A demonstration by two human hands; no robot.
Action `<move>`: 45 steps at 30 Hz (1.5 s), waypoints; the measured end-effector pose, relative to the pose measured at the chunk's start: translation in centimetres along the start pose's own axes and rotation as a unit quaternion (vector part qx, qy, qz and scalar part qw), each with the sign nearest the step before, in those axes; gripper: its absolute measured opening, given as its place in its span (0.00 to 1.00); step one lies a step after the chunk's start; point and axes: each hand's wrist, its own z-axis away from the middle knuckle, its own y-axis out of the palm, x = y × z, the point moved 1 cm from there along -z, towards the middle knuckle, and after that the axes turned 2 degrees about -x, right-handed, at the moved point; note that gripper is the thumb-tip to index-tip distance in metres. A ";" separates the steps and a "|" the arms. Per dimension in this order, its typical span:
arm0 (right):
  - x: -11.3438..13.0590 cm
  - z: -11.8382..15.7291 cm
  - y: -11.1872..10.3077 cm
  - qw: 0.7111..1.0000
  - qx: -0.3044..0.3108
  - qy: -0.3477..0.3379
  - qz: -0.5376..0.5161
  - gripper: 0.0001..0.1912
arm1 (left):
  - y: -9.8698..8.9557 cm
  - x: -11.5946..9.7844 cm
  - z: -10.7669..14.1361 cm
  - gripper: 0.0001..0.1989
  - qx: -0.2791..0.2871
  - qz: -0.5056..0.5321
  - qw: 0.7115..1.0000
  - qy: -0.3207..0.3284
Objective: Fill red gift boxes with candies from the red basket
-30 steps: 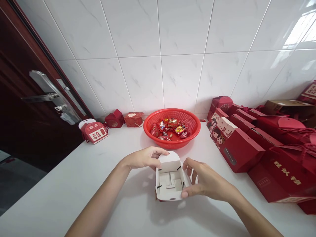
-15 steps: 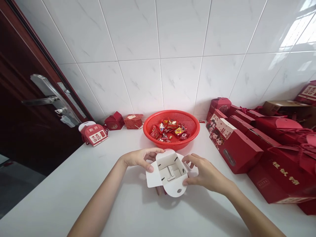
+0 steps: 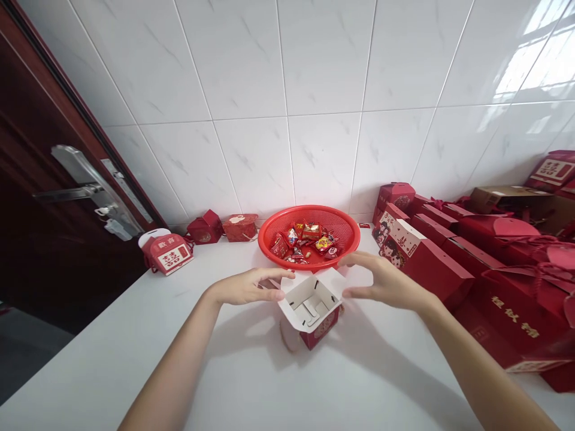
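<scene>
In front of me on the table stands a small red paper gift box (image 3: pixel 320 332), open at the top and white inside. Its slotted bottom tabs show, and a cord loop hangs at its left side. My left hand (image 3: pixel 249 287) is at the box's back left corner, fingers stretched out and thumb at the rim. To the right, my right hand (image 3: pixel 384 280) is beside the box's back flap, thumb and fingers spread with nothing between them. Behind the box, a red plastic basket (image 3: pixel 309 211) holds several wrapped candies (image 3: pixel 309 233).
Small red boxes stand at the back left: one with a white label (image 3: pixel 171 254), a plain one (image 3: pixel 205 227) and a patterned one (image 3: pixel 240 227). Many larger red gift boxes (image 3: pixel 503 317) crowd the right side. A tiled wall (image 3: pixel 323 60) rises behind; a dark door (image 3: pixel 40 197) is left.
The front flap has swung down from its spread position, so the box's red front now shows. My right hand has lifted off the box and opened wider. The view has shifted slightly.
</scene>
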 end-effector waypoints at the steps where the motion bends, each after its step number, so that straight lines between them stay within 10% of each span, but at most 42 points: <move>1: -0.3 -0.6 -0.5 1.000 -0.019 -0.002 -0.019 0.21 | -0.6 -0.5 0.1 0.32 -0.014 -0.018 1.000 0.005; 10: -5.0 -9.3 0.1 0.915 -0.272 0.115 -0.277 0.14 | -5.4 -3.6 -6.8 0.22 -0.143 -0.148 0.978 0.045; 23: -8.2 -14.1 2.7 0.888 -0.283 0.164 -0.324 0.09 | -7.6 -1.2 -23.1 0.21 -0.151 -0.299 0.942 -0.031; 32: -8.6 -14.1 2.9 0.891 -0.283 0.179 -0.307 0.06 | -8.5 0.0 -22.5 0.08 0.009 -0.237 0.961 -0.142; 45: -8.6 -14.2 3.0 0.895 -0.281 0.182 -0.295 0.06 | -9.1 1.2 -22.0 0.13 -0.042 -0.172 0.978 -0.108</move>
